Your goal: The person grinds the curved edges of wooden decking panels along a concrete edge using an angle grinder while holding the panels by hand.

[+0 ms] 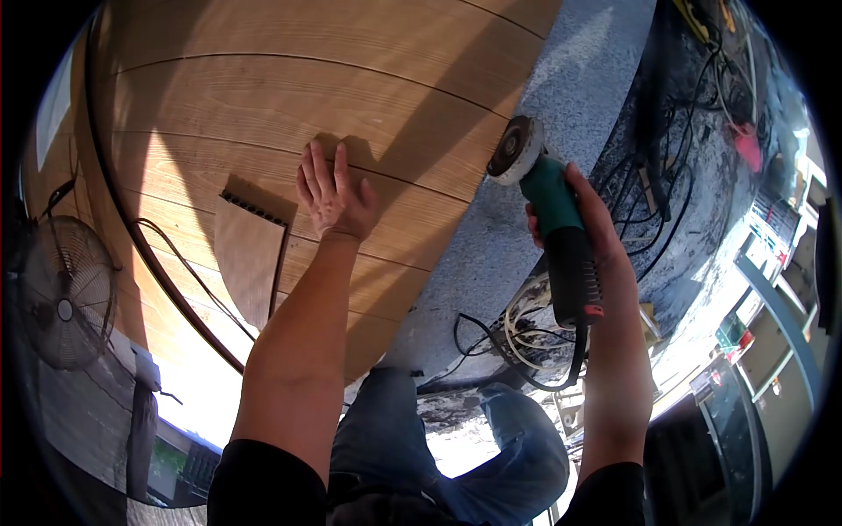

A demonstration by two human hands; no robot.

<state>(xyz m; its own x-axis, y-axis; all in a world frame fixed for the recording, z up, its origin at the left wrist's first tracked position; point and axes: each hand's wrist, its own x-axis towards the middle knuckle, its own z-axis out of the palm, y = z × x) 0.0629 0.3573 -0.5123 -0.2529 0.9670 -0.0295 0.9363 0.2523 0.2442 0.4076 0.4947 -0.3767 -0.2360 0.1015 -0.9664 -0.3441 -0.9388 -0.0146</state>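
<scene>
My right hand (589, 215) grips a green and black angle grinder (559, 206) by its body. The grinder's round disc and guard (516, 151) point up and left, over the line where the wood planks meet the grey stone edging (465, 237); I cannot tell whether the disc touches. Its black cord (572, 364) hangs from the back end. On the wood-grain plank floor (395, 105) my left hand (335, 195) lies with fingers spread and holds nothing. Left of that hand is a cut piece of hollow-core plank (250, 254), one end showing a row of holes.
At far left stands a wire-caged fan (68, 294). A dark cable (189, 267) runs over the planks beside a curved dark edge (175, 289). Tangled black cords (649, 193) lie on dirty ground right of the stone, near a pink-red object (746, 147). White cable (519, 337) is coiled near my knees.
</scene>
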